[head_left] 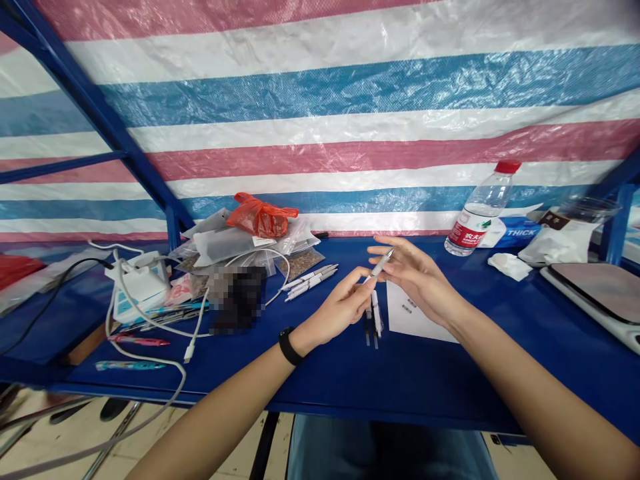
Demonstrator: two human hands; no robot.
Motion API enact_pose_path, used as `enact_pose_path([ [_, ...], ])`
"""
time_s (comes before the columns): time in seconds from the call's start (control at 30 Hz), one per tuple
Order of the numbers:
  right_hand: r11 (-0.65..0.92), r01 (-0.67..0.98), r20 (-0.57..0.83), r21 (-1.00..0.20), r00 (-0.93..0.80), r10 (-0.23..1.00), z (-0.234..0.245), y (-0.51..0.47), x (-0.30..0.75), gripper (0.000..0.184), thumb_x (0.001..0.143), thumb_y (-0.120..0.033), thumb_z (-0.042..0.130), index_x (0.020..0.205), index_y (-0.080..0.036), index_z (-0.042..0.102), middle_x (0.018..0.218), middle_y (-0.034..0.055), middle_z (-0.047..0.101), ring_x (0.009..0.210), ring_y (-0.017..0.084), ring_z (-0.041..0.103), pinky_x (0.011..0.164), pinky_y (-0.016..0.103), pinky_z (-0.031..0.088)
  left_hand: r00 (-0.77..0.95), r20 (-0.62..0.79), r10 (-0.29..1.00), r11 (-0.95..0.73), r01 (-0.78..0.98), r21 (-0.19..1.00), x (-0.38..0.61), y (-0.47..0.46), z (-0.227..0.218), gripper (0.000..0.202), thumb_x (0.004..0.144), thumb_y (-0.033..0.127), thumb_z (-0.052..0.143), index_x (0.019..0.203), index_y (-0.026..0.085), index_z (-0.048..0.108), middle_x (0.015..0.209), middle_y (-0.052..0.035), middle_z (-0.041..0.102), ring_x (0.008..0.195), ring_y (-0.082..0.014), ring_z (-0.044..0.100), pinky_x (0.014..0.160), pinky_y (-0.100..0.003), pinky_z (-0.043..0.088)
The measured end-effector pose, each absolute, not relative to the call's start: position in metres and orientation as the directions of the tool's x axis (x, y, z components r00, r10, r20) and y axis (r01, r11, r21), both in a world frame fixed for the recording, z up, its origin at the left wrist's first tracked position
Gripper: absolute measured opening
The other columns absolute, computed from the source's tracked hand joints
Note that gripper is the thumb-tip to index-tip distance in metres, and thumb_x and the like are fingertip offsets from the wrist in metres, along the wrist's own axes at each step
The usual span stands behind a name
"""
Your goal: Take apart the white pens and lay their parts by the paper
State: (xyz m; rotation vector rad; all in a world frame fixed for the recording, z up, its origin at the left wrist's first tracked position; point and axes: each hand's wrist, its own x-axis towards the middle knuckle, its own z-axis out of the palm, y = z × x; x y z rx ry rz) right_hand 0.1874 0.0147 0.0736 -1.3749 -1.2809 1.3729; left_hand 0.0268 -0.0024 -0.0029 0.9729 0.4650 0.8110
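Observation:
In my left hand is a white pen with a silver cone tip, pinched between thumb and fingers and pointing up to the right. My right hand is around the tip with its fingers stretched out and apart. Its thumb lies close beside the tip; whether it touches cannot be made out. Below the hands lie white pen barrels and thin dark refills. A white paper sheet with several small springs on it lies under my right hand.
Several white pens lie left of my hands. Behind them are clear bags and a red plastic bag. White cables and coloured pens spread at the left. A water bottle, crumpled tissue and scale stand right.

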Motion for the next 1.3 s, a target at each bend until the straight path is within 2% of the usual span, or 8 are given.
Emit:
enact_pose_path([
  [0.13,-0.196,0.165,-0.212,-0.967,-0.088,0.973,0.075,0.015,0.189,0.051,0.065,-0.036,0.092,0.11,-0.024,0.072,0.084,-0.0002,0.072,0.071,0.015,0.063,0.085,0.04,0.053,0.603,0.011,0.797,0.261,-0.362,0.895,0.026,-0.003,-0.003,0.05,0.095,0.068,0.051,0.101,0.018,0.05,0.066,0.0067,0.038,0.05,-0.0041,0.029,0.046,-0.017,0.024],
  [0.27,-0.215,0.125,-0.232,-0.968,-0.139,0.963,0.074,0.015,0.189,0.055,0.069,-0.036,0.089,0.121,-0.028,0.07,0.108,0.006,0.076,0.095,0.021,0.069,0.087,0.04,0.054,0.635,-0.012,0.773,0.329,-0.384,0.863,0.025,-0.003,-0.002,0.045,0.097,0.062,0.05,0.097,0.018,0.048,0.069,0.0065,0.037,0.05,-0.0031,0.026,0.046,-0.017,0.021],
  [0.43,-0.2,0.178,-0.216,-0.964,-0.079,0.973,0.074,0.016,0.189,0.053,0.061,-0.034,0.095,0.108,-0.023,0.073,0.079,-0.0005,0.072,0.077,0.017,0.068,0.086,0.039,0.055,0.648,-0.016,0.761,0.372,-0.417,0.829,0.024,-0.005,-0.002,0.04,0.098,0.06,0.052,0.099,0.021,0.042,0.065,0.0092,0.028,0.048,-0.0034,0.019,0.045,-0.015,0.017],
  [0.6,-0.235,0.082,-0.244,-0.969,-0.144,0.959,0.077,0.015,0.189,0.061,0.065,-0.033,0.093,0.122,-0.028,0.071,0.097,0.0033,0.079,0.095,0.022,0.073,0.09,0.041,0.056,0.684,0.003,0.729,0.448,-0.481,0.754,0.024,-0.003,-0.006,0.042,0.095,0.057,0.061,0.093,0.021,0.039,0.062,0.01,0.029,0.047,-0.0025,0.019,0.044,-0.014,0.017],
  [0.7,-0.174,0.176,-0.199,-0.969,-0.132,0.971,0.075,0.014,0.188,0.049,0.069,-0.039,0.091,0.113,-0.027,0.074,0.1,0.0043,0.078,0.099,0.023,0.072,0.092,0.041,0.055,0.693,0.001,0.721,0.479,-0.5,0.721,0.023,-0.002,-0.007,0.043,0.094,0.056,0.062,0.089,0.02,0.038,0.062,0.0098,0.03,0.046,-0.002,0.02,0.043,-0.013,0.017],
  [0.87,-0.165,0.197,-0.18,-0.966,-0.059,0.982,0.073,0.016,0.189,0.042,0.064,-0.04,0.094,0.099,-0.026,0.076,0.076,-0.0009,0.072,0.084,0.019,0.071,0.091,0.039,0.056,0.702,-0.006,0.712,0.491,-0.491,0.72,0.021,-0.002,-0.006,0.042,0.095,0.057,0.061,0.092,0.02,0.043,0.062,0.01,0.028,0.045,-0.002,0.018,0.042,-0.013,0.017],
  [1.03,-0.127,0.092,-0.132,-0.988,-0.055,0.99,0.079,0.018,0.195,0.04,0.068,-0.039,0.089,0.103,-0.029,0.073,0.102,0.0032,0.079,0.102,0.023,0.073,0.099,0.045,0.056,0.72,0.005,0.694,0.513,-0.5,0.698,0.021,-0.003,-0.005,0.037,0.098,0.055,0.057,0.101,0.019,0.049,0.061,0.01,0.026,0.044,-0.0023,0.014,0.04,-0.013,0.015],
  [1.3,-0.02,0.036,-0.015,-0.999,0.145,0.989,0.093,0.03,0.214,0.033,0.068,-0.04,0.09,0.094,-0.031,0.072,0.1,-0.0003,0.073,0.094,0.017,0.069,0.096,0.037,0.058,0.742,-0.008,0.67,0.514,-0.457,0.726,0.02,-0.002,-0.005,0.036,0.098,0.054,0.057,0.104,0.019,0.052,0.06,0.0101,0.022,0.045,-0.003,0.014,0.041,-0.014,0.014],
])
